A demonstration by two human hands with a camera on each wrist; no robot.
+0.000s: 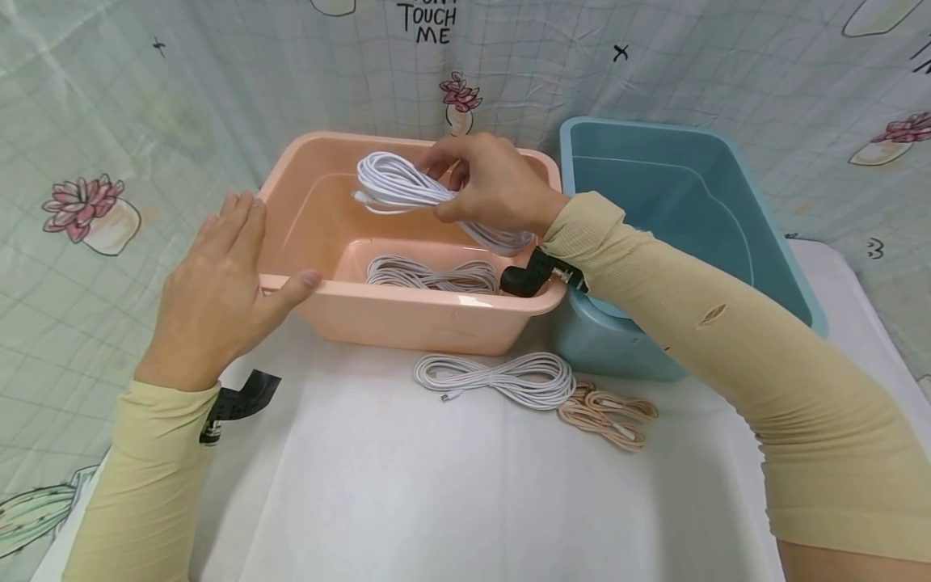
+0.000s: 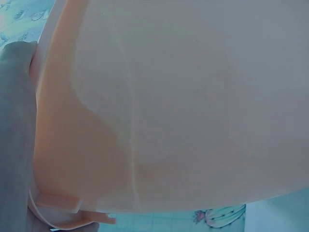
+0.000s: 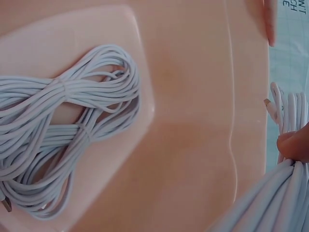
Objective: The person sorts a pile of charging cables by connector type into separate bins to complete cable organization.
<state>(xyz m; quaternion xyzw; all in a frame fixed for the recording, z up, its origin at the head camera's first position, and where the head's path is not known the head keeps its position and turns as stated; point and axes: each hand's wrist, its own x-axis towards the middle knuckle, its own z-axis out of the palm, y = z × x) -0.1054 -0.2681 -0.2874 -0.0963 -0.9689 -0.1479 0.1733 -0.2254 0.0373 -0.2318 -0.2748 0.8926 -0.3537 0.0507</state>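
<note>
My right hand (image 1: 494,182) pinches a coiled white cable (image 1: 400,184) at its middle, above the peach bin (image 1: 407,319). In the right wrist view my thumb (image 3: 294,147) presses on the strands of that cable. Below it, coiled white cables (image 1: 436,275) lie on the bin's floor; a connector shows at one side in the right wrist view. My left hand (image 1: 218,283) rests against the bin's left rim, fingers straight and thumb over the front corner. The left wrist view shows mostly the bin's wall (image 2: 96,159), with my hand along its rim.
A blue bin (image 1: 698,153) stands to the right, against the peach one. In front of them, another coiled white cable (image 1: 502,378) and a beige cable bundle (image 1: 607,414) lie on the white table (image 1: 407,485). Patterned cloth (image 1: 240,89) hangs behind.
</note>
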